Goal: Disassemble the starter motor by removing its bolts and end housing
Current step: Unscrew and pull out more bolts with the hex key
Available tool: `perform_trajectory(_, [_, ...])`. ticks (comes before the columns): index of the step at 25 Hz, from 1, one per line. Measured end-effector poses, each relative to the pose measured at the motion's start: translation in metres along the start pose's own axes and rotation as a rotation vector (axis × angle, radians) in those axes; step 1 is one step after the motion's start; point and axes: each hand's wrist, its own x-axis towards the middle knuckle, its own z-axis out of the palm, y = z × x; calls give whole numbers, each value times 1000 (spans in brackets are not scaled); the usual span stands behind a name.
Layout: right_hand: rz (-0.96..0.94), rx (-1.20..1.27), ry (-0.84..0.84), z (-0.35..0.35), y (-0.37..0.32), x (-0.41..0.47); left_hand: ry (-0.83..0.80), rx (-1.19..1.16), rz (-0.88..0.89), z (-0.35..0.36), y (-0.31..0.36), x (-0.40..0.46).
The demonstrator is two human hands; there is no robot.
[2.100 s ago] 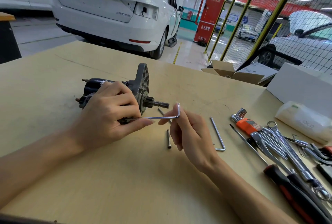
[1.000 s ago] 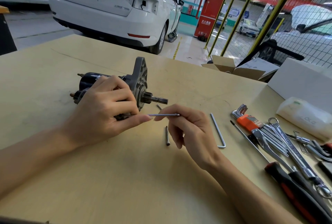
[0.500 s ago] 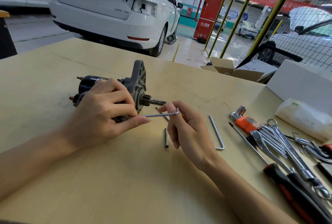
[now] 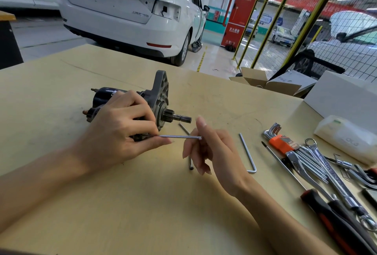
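Note:
The starter motor, with a black body (image 4: 102, 95) and a grey end housing (image 4: 160, 93), lies on its side on the wooden table (image 4: 61, 83), shaft pointing right. My left hand (image 4: 120, 130) grips the motor from above and the front. A thin hex key (image 4: 177, 137) runs level from the housing's lower edge to my right hand (image 4: 212, 152), which pinches its bent end with the index finger raised. The key's short arm is hidden by the fingers. Two loose long bolts lie on the table, one (image 4: 191, 163) under my right hand and the other (image 4: 184, 128) below the shaft.
A second hex key (image 4: 247, 152) lies right of my right hand. Further right are an orange hex key set (image 4: 281, 144), wrenches (image 4: 326, 169) and a red-black screwdriver (image 4: 334, 220). A white box (image 4: 342, 95), a plastic bag (image 4: 346, 136) and a cardboard box (image 4: 263, 81) sit at the table's right.
My right hand has been turning the hex key: its short arm pointed up, then out of sight, then down, and is hidden again. My left hand stays on the motor.

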Motion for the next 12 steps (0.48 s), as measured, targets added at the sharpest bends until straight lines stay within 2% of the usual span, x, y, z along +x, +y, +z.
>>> perform_trajectory(6, [-90, -5, -51, -1, 0, -2, 3, 12, 3, 2, -1, 0])
perform_trajectory(12, [-54, -104, 49, 0, 8, 0, 19, 24, 7, 2, 0, 0])
